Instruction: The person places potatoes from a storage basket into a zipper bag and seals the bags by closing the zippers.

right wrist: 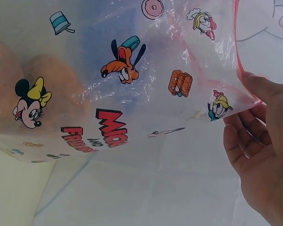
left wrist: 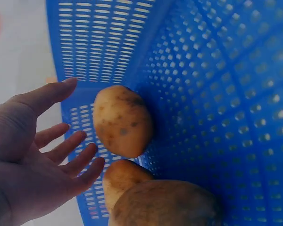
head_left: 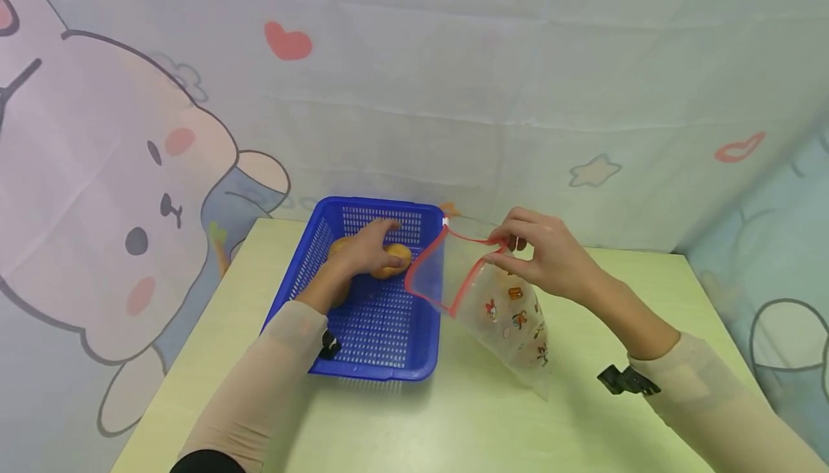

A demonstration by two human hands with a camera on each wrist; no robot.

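The basket [head_left: 369, 329] walls fence the potatoes [head_left: 388, 260] on every side, so the only way to them is from above. The left grip [head_left: 369, 246] already fills that room, fingers spread just over the potatoes, which crowd the 12 o'clock corner. The basket floor toward 6 o'clock lies bare. At 3 o'clock from the basket the bag [head_left: 499, 314] hangs from the right grip [head_left: 544, 253], its red-edged mouth touching the basket's wall and blocking passage there. The desk [head_left: 453, 422] at 6 o'clock is free; the curtain [head_left: 453, 98] closes 12 o'clock.
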